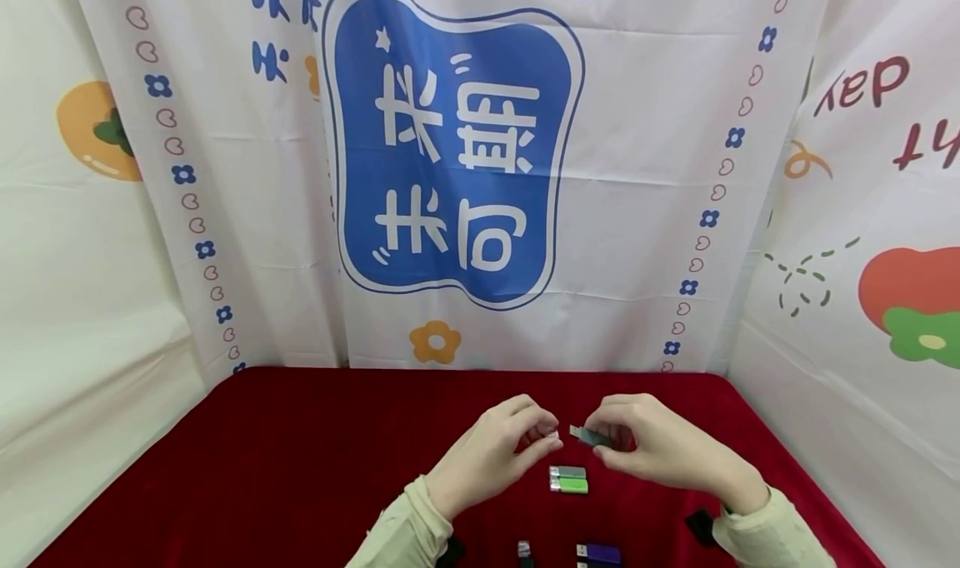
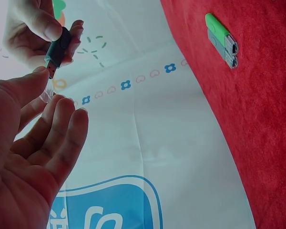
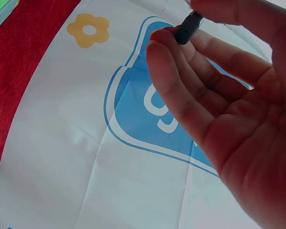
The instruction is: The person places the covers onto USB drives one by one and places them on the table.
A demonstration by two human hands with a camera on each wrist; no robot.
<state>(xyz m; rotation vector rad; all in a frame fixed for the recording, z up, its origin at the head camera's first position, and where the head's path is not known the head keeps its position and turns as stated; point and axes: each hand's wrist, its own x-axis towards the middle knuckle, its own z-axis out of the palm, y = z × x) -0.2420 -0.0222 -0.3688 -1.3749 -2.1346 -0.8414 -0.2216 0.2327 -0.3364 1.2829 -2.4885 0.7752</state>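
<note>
Between its thumb and fingers my right hand (image 1: 660, 439) pinches a dark grey-green USB stick (image 1: 592, 436), its bare metal plug pointing left. Facing it, my left hand (image 1: 495, 443) pinches a small clear plastic cap (image 2: 48, 91) between thumb and fingertips. In the left wrist view the plug's end lies right at the cap's mouth; in the head view a small gap shows between them. On the red cloth below the hands lie a green USB stick (image 1: 573, 485) and a grey USB stick (image 1: 573, 472), side by side, both with clear caps.
Nearer the front edge of the red cloth (image 1: 300, 451) are a purple USB stick (image 1: 603, 554) beside a dark one, and a black capped stick (image 1: 524, 555). A black object (image 1: 701, 526) lies by the right sleeve. Printed white curtains (image 1: 637, 218) stand behind and at both sides.
</note>
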